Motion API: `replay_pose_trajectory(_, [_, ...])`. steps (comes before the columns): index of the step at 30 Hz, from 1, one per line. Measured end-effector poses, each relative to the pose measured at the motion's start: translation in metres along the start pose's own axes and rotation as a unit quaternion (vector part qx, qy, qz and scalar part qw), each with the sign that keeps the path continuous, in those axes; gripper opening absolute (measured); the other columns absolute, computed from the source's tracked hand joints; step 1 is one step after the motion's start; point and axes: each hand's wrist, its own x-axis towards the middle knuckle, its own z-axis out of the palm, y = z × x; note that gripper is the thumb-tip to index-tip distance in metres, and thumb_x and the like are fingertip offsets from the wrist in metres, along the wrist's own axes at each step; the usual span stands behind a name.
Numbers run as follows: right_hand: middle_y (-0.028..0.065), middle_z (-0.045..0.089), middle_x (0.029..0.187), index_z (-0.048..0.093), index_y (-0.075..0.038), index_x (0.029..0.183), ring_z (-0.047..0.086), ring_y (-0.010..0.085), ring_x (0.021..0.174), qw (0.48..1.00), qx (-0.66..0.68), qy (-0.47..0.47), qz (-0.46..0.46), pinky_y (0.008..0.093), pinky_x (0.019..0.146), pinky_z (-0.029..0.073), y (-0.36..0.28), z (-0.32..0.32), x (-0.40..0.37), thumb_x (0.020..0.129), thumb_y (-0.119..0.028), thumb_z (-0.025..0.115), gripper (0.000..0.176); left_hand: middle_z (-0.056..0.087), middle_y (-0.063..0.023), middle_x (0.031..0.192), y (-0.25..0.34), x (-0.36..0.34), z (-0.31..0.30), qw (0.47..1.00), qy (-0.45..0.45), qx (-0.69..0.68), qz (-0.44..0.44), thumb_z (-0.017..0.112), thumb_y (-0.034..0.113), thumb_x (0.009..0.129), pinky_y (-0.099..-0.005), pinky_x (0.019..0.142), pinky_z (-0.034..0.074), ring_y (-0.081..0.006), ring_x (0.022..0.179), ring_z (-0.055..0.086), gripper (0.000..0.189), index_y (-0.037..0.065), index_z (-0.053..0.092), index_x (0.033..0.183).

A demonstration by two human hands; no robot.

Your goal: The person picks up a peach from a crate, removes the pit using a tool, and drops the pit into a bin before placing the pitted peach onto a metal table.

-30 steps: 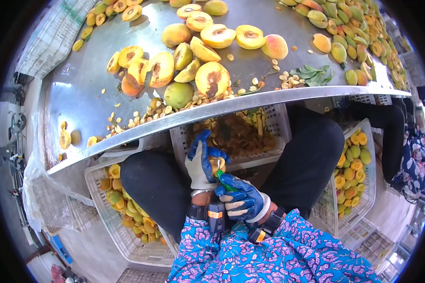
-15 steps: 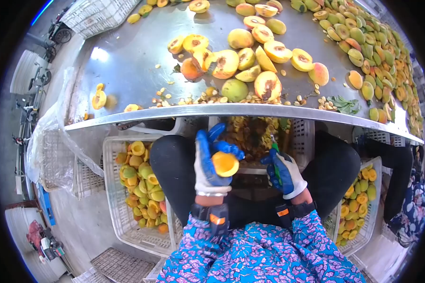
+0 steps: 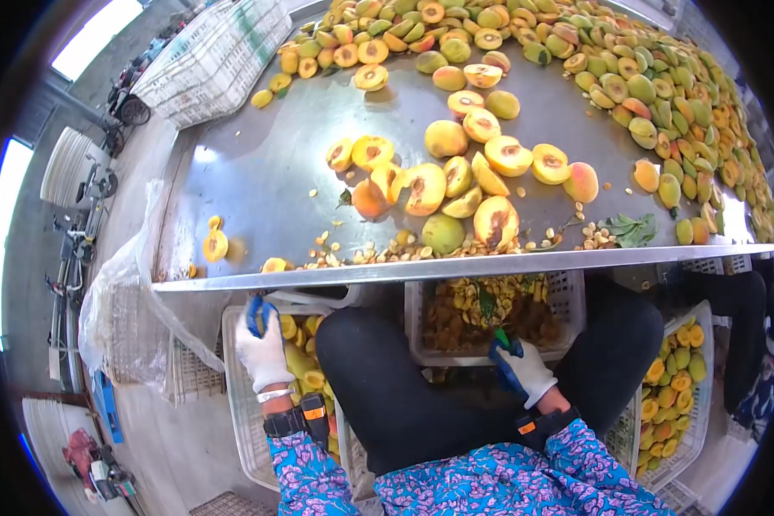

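My left hand (image 3: 262, 348), in a white glove with blue-coated fingers, is over the rim of the left crate (image 3: 236, 413), which holds yellow peach halves (image 3: 305, 361). Its fingers are stretched out and partly turned away; no fruit shows in them. My right hand (image 3: 522, 368), gloved alike, is closed around a green-handled knife (image 3: 502, 337); its blade is hard to make out. The knife is at the near edge of the middle crate (image 3: 568, 297), where brown and yellow scraps (image 3: 482, 314) lie between my knees.
Above my lap runs the edge of a metal table (image 3: 258, 206). Cut peaches (image 3: 426, 189) and bits of pit (image 3: 370, 254) lie near it, with a large peach heap (image 3: 662, 95) behind. Another crate of halves (image 3: 671, 378) stands right; a plastic sheet (image 3: 133, 249) hangs left.
My left hand has moved left from in front of me to the left crate, and the peach half it held no longer shows. My right hand has dropped slightly, still holding the knife. The view has shifted.
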Motion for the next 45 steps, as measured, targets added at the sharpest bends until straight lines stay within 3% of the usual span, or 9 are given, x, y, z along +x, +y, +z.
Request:
replay_pose_trajectory(4, [0.0065, 0.059, 0.067, 0.058, -0.001, 0.090, 0.054, 0.0136, 0.057, 0.999, -0.048, 0.005, -0.021, 0.0314, 0.053, 0.043, 0.003, 0.002, 0.002, 0.084, -0.023, 0.062, 0.023, 0.065, -0.0120, 0.099, 0.107, 0.026, 0.029, 0.979, -0.009, -0.167, 0.117, 0.068, 0.011, 0.076, -0.0292, 0.081, 0.048, -0.0192, 0.086, 0.063, 0.035, -0.001, 0.060, 0.109])
replay_pose_trajectory(11, [0.0200, 0.062, 0.082, 0.059, -0.001, 0.093, 0.060, 0.0370, 0.079, 0.983, -0.157, 0.016, -0.094, 0.0417, 0.069, 0.046, 0.007, 0.004, 0.005, 0.081, -0.029, 0.062, 0.031, 0.057, -0.0144, 0.114, 0.158, 0.054, 0.131, 0.880, -0.221, 0.262, 0.329, 0.078, 0.030, 0.063, -0.0380, 0.090, 0.043, -0.0297, 0.107, 0.053, 0.066, 0.003, 0.052, 0.118])
replay_pose_trajectory(18, [0.0208, 0.061, 0.088, 0.057, -0.001, 0.096, 0.059, 0.0366, 0.084, 0.994, -0.102, -0.006, -0.044, 0.0405, 0.072, 0.045, -0.007, -0.006, -0.001, 0.081, -0.029, 0.063, 0.032, 0.063, -0.0148, 0.102, 0.150, 0.057, 0.110, 0.953, -0.231, 0.012, 0.197, 0.076, 0.020, 0.068, -0.0329, 0.078, 0.050, -0.0248, 0.090, 0.063, 0.050, 0.000, 0.057, 0.110])
replay_pose_trajectory(20, [0.0204, 0.061, 0.088, 0.056, -0.001, 0.098, 0.060, 0.0356, 0.083, 0.985, -0.128, 0.044, -0.107, 0.0397, 0.070, 0.046, 0.010, -0.002, -0.001, 0.080, -0.027, 0.063, 0.033, 0.062, -0.0126, 0.101, 0.150, 0.038, 0.077, 0.890, -0.332, -0.312, 0.024, 0.067, 0.017, 0.081, -0.0328, 0.077, 0.052, -0.0222, 0.091, 0.062, 0.040, -0.002, 0.055, 0.113])
replay_pose_trajectory(22, [0.0202, 0.061, 0.087, 0.055, 0.000, 0.099, 0.060, 0.0359, 0.083, 0.987, -0.110, 0.023, -0.115, 0.0399, 0.071, 0.046, 0.002, 0.001, -0.002, 0.080, -0.026, 0.064, 0.033, 0.055, -0.0190, 0.116, 0.141, 0.006, 0.054, 0.704, -0.395, -0.585, -0.079, 0.057, 0.021, 0.088, -0.0403, 0.080, 0.053, -0.0284, 0.098, 0.060, 0.046, 0.000, 0.043, 0.127])
replay_pose_trajectory(25, [0.0198, 0.061, 0.086, 0.054, 0.000, 0.099, 0.060, 0.0366, 0.080, 0.994, -0.057, 0.011, -0.097, 0.0396, 0.069, 0.046, -0.017, 0.000, -0.008, 0.079, -0.023, 0.066, 0.032, 0.036, -0.0240, 0.135, 0.142, -0.048, 0.045, 0.505, -0.423, -0.726, -0.196, 0.045, 0.040, 0.092, -0.0480, 0.083, 0.052, -0.0363, 0.107, 0.055, 0.064, 0.004, 0.020, 0.140])
replay_pose_trajectory(28, [0.0193, 0.061, 0.083, 0.053, 0.000, 0.098, 0.061, 0.0371, 0.075, 0.997, -0.012, 0.026, -0.069, 0.0392, 0.065, 0.047, -0.053, -0.005, -0.029, 0.079, -0.021, 0.066, 0.031, 0.044, -0.0226, 0.128, 0.138, -0.094, 0.058, 0.424, -0.440, -0.743, -0.271, 0.040, 0.047, 0.093, -0.0469, 0.084, 0.052, -0.0354, 0.107, 0.055, 0.065, 0.004, 0.024, 0.139])
replay_pose_trajectory(32, [0.0197, 0.061, 0.078, 0.052, -0.001, 0.096, 0.060, 0.0375, 0.069, 0.993, 0.018, 0.009, -0.119, 0.0391, 0.060, 0.046, -0.091, -0.004, -0.064, 0.079, -0.020, 0.066, 0.030, 0.055, -0.0162, 0.117, 0.137, -0.136, 0.076, 0.501, -0.345, -0.681, -0.407, 0.039, 0.048, 0.093, -0.0443, 0.091, 0.046, -0.0283, 0.105, 0.055, 0.056, 0.002, 0.044, 0.126])
replay_pose_trajectory(45, [0.0251, 0.059, 0.075, 0.046, 0.001, 0.093, 0.058, 0.0426, 0.074, 0.967, -0.204, -0.091, -0.123, 0.0478, 0.063, 0.045, -0.086, 0.025, -0.061, 0.084, -0.029, 0.058, 0.034, 0.057, -0.0146, 0.110, 0.122, -0.164, 0.094, 0.622, -0.332, -0.650, -0.284, 0.041, 0.036, 0.094, -0.0501, 0.096, 0.041, -0.0280, 0.104, 0.055, 0.044, 0.001, 0.050, 0.118])
